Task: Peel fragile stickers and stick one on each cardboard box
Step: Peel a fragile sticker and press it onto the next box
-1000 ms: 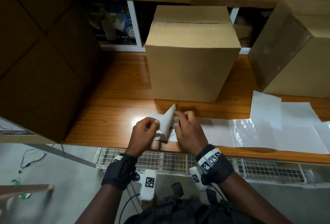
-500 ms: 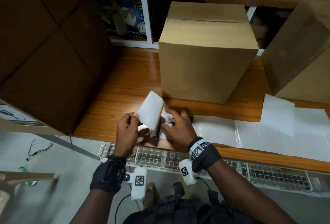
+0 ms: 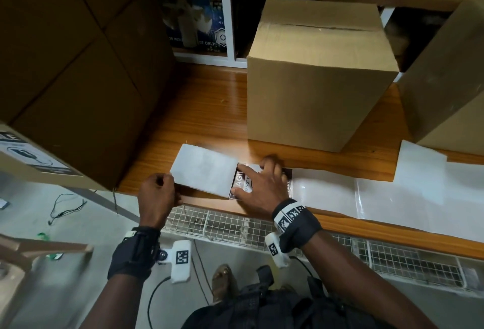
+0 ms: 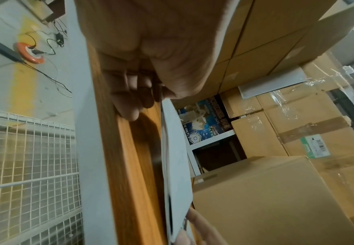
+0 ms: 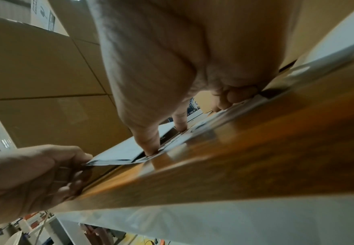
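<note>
A dark fragile sticker [image 3: 239, 182] lies at the wooden table's [image 3: 209, 108] front edge. My right hand [image 3: 251, 179] presses on it with spread fingers [image 5: 148, 142]. A white sheet [image 3: 204, 171] joins the sticker's left side, white face up. My left hand [image 3: 170, 180] pinches that sheet's left edge, and the pinch on the sheet [image 4: 176, 165] is plain in the left wrist view. A plain cardboard box [image 3: 314, 98] stands just behind my hands. Another box [image 3: 445, 79] stands at the right. A large box [image 3: 65, 79] at the left carries a printed label [image 3: 23, 155].
A long glossy liner strip [image 3: 366, 197] runs right along the table's front edge, with a loose white sheet [image 3: 416, 163] on it. Stacked cartons fill the shelves behind. A wire mesh tray [image 3: 235, 226] hangs under the table edge. Cables lie on the floor at the left.
The white sheet stood folded up between my hands; my left hand has drawn it out leftward and flatter. My right hand has spread flat on the sticker, whose dark print now shows.
</note>
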The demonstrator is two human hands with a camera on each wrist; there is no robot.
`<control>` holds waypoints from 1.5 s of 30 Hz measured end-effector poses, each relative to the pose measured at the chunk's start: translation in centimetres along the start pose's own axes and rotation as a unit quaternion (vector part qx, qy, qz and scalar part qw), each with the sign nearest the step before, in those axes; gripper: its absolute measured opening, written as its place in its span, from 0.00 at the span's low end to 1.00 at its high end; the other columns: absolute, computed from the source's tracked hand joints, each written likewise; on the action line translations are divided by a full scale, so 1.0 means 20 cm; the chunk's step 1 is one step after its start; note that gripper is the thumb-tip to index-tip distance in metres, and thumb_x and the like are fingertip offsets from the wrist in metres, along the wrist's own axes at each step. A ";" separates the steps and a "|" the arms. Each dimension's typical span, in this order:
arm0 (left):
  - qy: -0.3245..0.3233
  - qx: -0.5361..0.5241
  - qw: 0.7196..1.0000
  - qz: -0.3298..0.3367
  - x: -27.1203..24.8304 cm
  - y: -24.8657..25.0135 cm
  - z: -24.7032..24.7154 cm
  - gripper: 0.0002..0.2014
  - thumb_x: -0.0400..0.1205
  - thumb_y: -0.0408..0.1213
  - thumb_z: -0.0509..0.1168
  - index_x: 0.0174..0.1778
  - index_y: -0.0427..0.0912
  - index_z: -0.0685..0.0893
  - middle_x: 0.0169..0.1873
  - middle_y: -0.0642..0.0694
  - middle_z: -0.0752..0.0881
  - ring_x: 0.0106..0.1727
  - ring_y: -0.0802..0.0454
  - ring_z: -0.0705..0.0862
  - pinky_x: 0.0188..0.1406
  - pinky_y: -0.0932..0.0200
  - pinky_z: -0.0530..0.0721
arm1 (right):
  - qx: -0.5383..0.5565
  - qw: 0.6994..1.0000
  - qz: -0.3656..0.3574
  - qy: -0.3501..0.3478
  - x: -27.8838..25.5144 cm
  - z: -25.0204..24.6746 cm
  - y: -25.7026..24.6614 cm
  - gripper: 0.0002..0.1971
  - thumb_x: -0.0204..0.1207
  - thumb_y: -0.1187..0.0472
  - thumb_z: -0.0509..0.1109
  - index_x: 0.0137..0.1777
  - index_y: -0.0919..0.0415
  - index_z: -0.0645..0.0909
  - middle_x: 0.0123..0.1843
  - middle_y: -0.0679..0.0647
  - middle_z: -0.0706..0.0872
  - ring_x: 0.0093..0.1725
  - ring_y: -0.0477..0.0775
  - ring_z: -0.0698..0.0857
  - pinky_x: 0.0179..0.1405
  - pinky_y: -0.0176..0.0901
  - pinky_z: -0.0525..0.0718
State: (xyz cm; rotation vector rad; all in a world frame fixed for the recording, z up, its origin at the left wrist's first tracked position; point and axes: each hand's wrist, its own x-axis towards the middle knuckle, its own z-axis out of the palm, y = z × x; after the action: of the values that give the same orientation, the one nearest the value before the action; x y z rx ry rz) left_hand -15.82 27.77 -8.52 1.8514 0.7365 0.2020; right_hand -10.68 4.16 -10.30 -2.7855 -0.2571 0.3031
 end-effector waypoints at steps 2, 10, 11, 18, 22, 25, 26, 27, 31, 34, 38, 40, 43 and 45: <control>0.009 0.060 0.998 0.018 0.00 -0.02 -0.01 0.12 0.89 0.36 0.61 0.48 0.32 0.85 0.34 0.38 0.87 0.34 0.39 0.89 0.39 0.40 0.93 | -0.010 1.000 0.001 0.002 0.00 0.01 0.00 0.35 0.72 0.27 0.62 0.80 0.32 0.66 0.69 0.58 0.68 0.67 0.62 0.68 0.65 0.58 0.73; 0.053 0.313 0.945 0.079 0.02 0.01 -0.04 0.14 0.83 0.45 0.62 0.44 0.38 0.87 0.39 0.38 0.89 0.39 0.38 0.84 0.44 0.48 0.82 | -0.021 1.000 0.003 -0.011 0.00 0.00 -0.01 0.35 0.72 0.27 0.61 0.79 0.33 0.66 0.69 0.58 0.68 0.66 0.63 0.69 0.63 0.58 0.73; 0.064 0.313 0.939 0.128 0.01 0.03 -0.01 0.13 0.84 0.43 0.64 0.48 0.37 0.88 0.43 0.36 0.89 0.42 0.38 0.84 0.43 0.49 0.79 | -0.020 1.000 0.003 -0.015 0.00 0.00 -0.01 0.35 0.72 0.27 0.61 0.80 0.33 0.65 0.69 0.58 0.68 0.67 0.63 0.69 0.63 0.58 0.73; -0.178 0.395 0.866 0.252 -0.04 0.08 0.27 0.21 0.88 0.53 0.62 0.79 0.60 0.76 0.81 0.47 0.71 0.82 0.45 0.65 0.78 0.36 0.62 | -0.002 0.999 0.015 -0.043 -0.01 -0.04 -0.02 0.35 0.75 0.28 0.62 0.82 0.32 0.64 0.73 0.60 0.65 0.72 0.65 0.66 0.69 0.62 0.71; -0.221 0.439 0.834 0.253 0.01 0.08 0.32 0.25 0.87 0.57 0.61 0.82 0.68 0.70 0.84 0.48 0.65 0.84 0.45 0.59 0.79 0.35 0.60 | 0.017 0.999 0.030 -0.042 -0.04 -0.06 0.00 0.34 0.76 0.31 0.64 0.83 0.33 0.63 0.73 0.58 0.63 0.72 0.65 0.65 0.70 0.61 0.72; -0.231 0.441 0.831 0.249 0.04 0.09 0.32 0.25 0.86 0.58 0.63 0.81 0.71 0.71 0.83 0.50 0.65 0.83 0.45 0.59 0.78 0.34 0.60 | 0.021 0.997 0.020 -0.076 -0.02 -0.09 0.02 0.31 0.81 0.35 0.65 0.83 0.32 0.62 0.76 0.60 0.63 0.75 0.66 0.65 0.72 0.63 0.74; -0.234 0.436 0.833 0.248 0.05 0.09 0.32 0.25 0.85 0.59 0.64 0.80 0.71 0.71 0.83 0.50 0.65 0.83 0.45 0.59 0.78 0.34 0.61 | 0.022 0.995 0.018 -0.094 -0.01 -0.11 0.03 0.30 0.82 0.37 0.65 0.83 0.32 0.62 0.78 0.61 0.62 0.76 0.67 0.66 0.73 0.64 0.75; -0.237 0.429 0.836 0.246 0.06 0.09 0.32 0.25 0.85 0.59 0.65 0.79 0.72 0.72 0.82 0.50 0.65 0.82 0.45 0.60 0.78 0.35 0.61 | 0.022 0.994 0.016 -0.109 0.01 -0.13 0.03 0.29 0.83 0.39 0.65 0.83 0.32 0.63 0.79 0.62 0.62 0.77 0.68 0.66 0.73 0.66 0.75; -0.258 0.377 0.859 0.232 0.10 0.06 0.31 0.24 0.82 0.59 0.69 0.75 0.74 0.75 0.76 0.52 0.66 0.78 0.47 0.60 0.75 0.42 0.60 | 0.007 0.991 -0.015 -0.135 0.11 -0.18 0.04 0.24 0.84 0.45 0.68 0.80 0.36 0.70 0.79 0.60 0.71 0.72 0.65 0.78 0.70 0.64 0.81; -0.276 0.331 0.875 0.222 0.11 0.05 0.29 0.24 0.82 0.58 0.71 0.75 0.73 0.77 0.73 0.53 0.65 0.76 0.50 0.58 0.65 0.51 0.54 | 0.018 0.989 -0.079 -0.123 0.18 -0.23 0.02 0.17 0.85 0.55 0.70 0.73 0.48 0.81 0.68 0.55 0.86 0.63 0.57 0.86 0.62 0.55 0.87; -0.281 0.320 0.878 0.217 0.12 0.04 0.29 0.25 0.81 0.57 0.72 0.75 0.71 0.78 0.73 0.53 0.65 0.75 0.52 0.57 0.62 0.53 0.52 | 0.065 0.985 -0.088 -0.132 0.22 -0.25 0.02 0.22 0.85 0.60 0.70 0.78 0.53 0.77 0.71 0.56 0.85 0.65 0.56 0.85 0.64 0.52 0.85; -0.286 0.313 0.881 0.211 0.13 0.03 0.29 0.25 0.81 0.57 0.73 0.75 0.71 0.78 0.72 0.53 0.65 0.75 0.52 0.58 0.63 0.52 0.54 | 0.092 0.982 -0.085 -0.143 0.23 -0.25 0.03 0.22 0.85 0.60 0.70 0.78 0.53 0.77 0.70 0.57 0.86 0.64 0.55 0.86 0.61 0.50 0.86; -0.281 0.315 0.881 0.214 0.14 0.02 0.29 0.26 0.80 0.57 0.74 0.75 0.72 0.78 0.71 0.54 0.66 0.74 0.52 0.58 0.64 0.51 0.53 | 0.126 0.978 -0.078 -0.147 0.25 -0.23 0.05 0.21 0.85 0.61 0.70 0.77 0.53 0.78 0.67 0.57 0.87 0.57 0.51 0.86 0.45 0.37 0.82; -0.274 0.330 0.876 0.221 0.14 0.02 0.29 0.26 0.79 0.58 0.74 0.74 0.72 0.78 0.70 0.56 0.66 0.74 0.53 0.58 0.62 0.51 0.53 | 0.147 0.976 -0.073 -0.142 0.25 -0.22 0.06 0.20 0.84 0.62 0.71 0.76 0.53 0.80 0.63 0.56 0.89 0.51 0.47 0.85 0.38 0.32 0.76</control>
State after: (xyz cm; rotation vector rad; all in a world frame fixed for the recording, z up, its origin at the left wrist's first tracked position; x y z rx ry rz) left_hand -10.63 24.75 -11.06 2.5493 -0.0550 -0.3258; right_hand -4.56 2.85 -7.47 -2.4120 -0.4424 0.6486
